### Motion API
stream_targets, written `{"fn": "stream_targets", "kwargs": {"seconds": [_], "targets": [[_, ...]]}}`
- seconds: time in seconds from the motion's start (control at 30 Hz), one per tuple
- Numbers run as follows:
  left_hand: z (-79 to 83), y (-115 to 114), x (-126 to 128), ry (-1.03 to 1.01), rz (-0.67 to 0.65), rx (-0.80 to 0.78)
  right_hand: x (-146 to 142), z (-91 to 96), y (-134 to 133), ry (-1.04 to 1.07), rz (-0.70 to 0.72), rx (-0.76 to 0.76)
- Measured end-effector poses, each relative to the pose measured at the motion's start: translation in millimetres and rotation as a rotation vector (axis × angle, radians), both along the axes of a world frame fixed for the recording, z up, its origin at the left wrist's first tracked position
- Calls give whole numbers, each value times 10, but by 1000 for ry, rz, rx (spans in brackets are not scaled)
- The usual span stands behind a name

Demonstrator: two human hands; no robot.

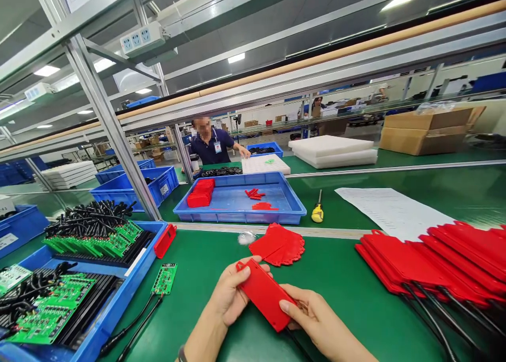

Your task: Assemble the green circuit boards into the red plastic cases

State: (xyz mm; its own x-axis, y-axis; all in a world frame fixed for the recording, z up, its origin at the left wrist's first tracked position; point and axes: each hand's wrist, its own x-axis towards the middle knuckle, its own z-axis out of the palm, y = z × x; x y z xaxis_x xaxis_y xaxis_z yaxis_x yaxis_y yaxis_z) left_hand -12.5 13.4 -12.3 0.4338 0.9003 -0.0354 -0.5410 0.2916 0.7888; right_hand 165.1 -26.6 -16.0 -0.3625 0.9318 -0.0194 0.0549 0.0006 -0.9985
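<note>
Between my two hands is a red plastic case (264,294), tilted, with a black cable coming out of its lower end. My left hand (231,291) grips its upper left end, thumb on top. My right hand (306,312) pinches the lower right end, thumb on the face. Just beyond lies a fanned stack of flat red panels (280,244) beside a small clear plastic bag (247,238). To the left, a green circuit board (164,279) with black cables lies on the green bench, near a red case part (165,241) leaning on a blue tray.
On the left, a blue tray (136,277) holds several green boards with cables. Red cases with cables (419,262) are piled at right, near a paper sheet (395,204). Ahead are a blue tray (237,214) of red parts and a yellow screwdriver (317,212). A co-worker (215,143) stands opposite.
</note>
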Motion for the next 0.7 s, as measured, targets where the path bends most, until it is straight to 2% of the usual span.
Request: {"fn": "stream_targets", "kwargs": {"seconds": [0.23, 0.37, 0.43, 0.53, 0.7], "targets": [[-63, -67, 110, 131, 200, 141, 16, -112, 53, -48, -6, 29], [-56, -78, 139, 137, 261, 113, 21, -96, 61, -121, 21, 59], [-57, -64, 138, 125, 279, 71, 34, -56, 55, -230, -11, 176], [-76, -35, 128, 97, 304, 8, 34, -34, 20, -453, -143, 446], [-134, -10, 113, 60, 340, -73, -103, -213, -96, -872, -188, 846]]}}
